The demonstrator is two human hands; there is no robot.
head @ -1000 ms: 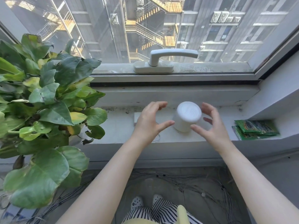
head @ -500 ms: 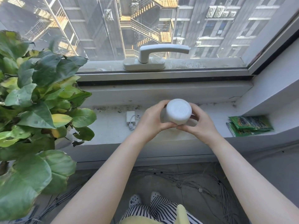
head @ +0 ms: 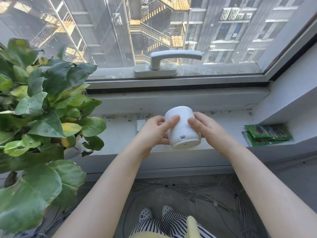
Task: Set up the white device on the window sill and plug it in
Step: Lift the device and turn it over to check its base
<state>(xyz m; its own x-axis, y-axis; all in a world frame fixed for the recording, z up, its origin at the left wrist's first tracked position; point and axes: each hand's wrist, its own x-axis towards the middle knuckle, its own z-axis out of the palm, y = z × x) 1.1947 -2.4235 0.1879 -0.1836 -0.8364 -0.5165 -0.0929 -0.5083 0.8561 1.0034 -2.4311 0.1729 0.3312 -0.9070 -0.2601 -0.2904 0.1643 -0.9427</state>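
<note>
Holding: both hands grip the white, smooth, cup-shaped plastic device (head: 182,127), lifted clear of the sill and tilted so its wider base faces the camera.
Left hand (head: 153,132): curled onto the device's left side, fingers (head: 173,120) pressed across its wall.
Right hand (head: 208,129): clasped on the right side, thumb lying over the wall, other fingers hidden behind.
Device detail: a small dark port sits low on the wall near the base rim.
Containers: a white pot, mostly hidden, carries the large leafy green-and-yellow plant (head: 42,103) at the left end of the sill.
Sill: the pale grey window sill (head: 120,134) is speckled with dirt along its back edge; a small white square adapter (head: 140,125) lies just behind the left hand.
Packets: flat green foil packets (head: 267,134) are stacked at the right end, well apart from the device.
Window: a white lever handle (head: 171,60) sits on the frame above.
Floor: loose grey cables (head: 197,189) are strewn below the sill.
</note>
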